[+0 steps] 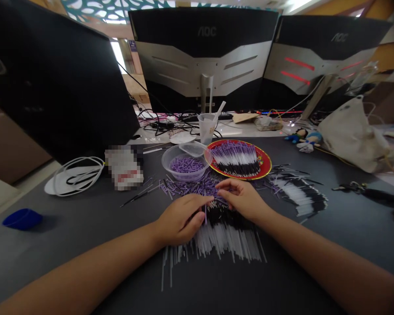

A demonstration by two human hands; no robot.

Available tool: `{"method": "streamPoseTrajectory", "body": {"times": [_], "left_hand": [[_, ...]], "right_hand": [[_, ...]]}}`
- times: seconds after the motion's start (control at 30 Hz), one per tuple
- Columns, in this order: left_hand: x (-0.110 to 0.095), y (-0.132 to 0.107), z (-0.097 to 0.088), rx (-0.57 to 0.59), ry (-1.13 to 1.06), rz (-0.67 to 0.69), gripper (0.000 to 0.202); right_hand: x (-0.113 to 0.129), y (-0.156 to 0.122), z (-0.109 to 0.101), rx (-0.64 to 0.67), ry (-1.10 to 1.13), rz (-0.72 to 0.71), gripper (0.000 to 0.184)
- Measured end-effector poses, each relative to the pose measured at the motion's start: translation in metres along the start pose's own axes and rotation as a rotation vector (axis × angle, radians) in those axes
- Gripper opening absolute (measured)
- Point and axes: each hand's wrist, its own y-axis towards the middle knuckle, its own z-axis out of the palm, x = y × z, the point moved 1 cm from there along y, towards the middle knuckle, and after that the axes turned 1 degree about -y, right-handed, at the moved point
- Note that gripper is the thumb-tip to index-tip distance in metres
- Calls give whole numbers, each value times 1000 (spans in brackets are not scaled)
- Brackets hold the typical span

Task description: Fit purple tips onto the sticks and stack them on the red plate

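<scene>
Over a heap of thin sticks with clear-white shafts and black ends (pixel 231 240), my left hand (pixel 184 218) has its thumb and index finger bent toward each other. A thin purple piece shows by those fingertips, though I cannot tell whether they hold it. My right hand (pixel 244 199) is closed, fingers curled at the edge of the small purple pieces (pixel 197 188); anything in its fingertips is too small to make out. Behind them stands a clear plastic bowl (pixel 167 168) with more purple pieces. A red plate (pixel 265 164) holds rows of sticks with purple ends.
More black-and-white sticks (pixel 300 194) lie to the right, near some keys (pixel 353 188). A plastic cup (pixel 206 127) with a straw stands behind the bowl. A blue object (pixel 22 218) and a coiled white cable (pixel 79 177) are at left. Monitors (pixel 203 48) line the back.
</scene>
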Motion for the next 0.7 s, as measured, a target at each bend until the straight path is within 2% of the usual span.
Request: {"method": "streamPoseTrajectory", "body": {"times": [0.13, 0.3, 0.37, 0.53, 0.7], "left_hand": [[1, -5, -1, -13, -52, -27, 35], [6, -5, 4, 13, -18, -45, 27], [7, -5, 6, 41, -10, -30, 27], [9, -7, 8, 58, 2, -7, 26], [11, -10, 9, 85, 31, -3, 29]], "right_hand": [[-8, 1, 1, -22, -142, -46, 15], [-4, -1, -3, -118, -532, -345, 6], [-3, -2, -4, -115, -575, -378, 6], [-8, -2, -2, -56, -497, -279, 8], [-6, 0, 0, -93, -129, -165, 14]]}}
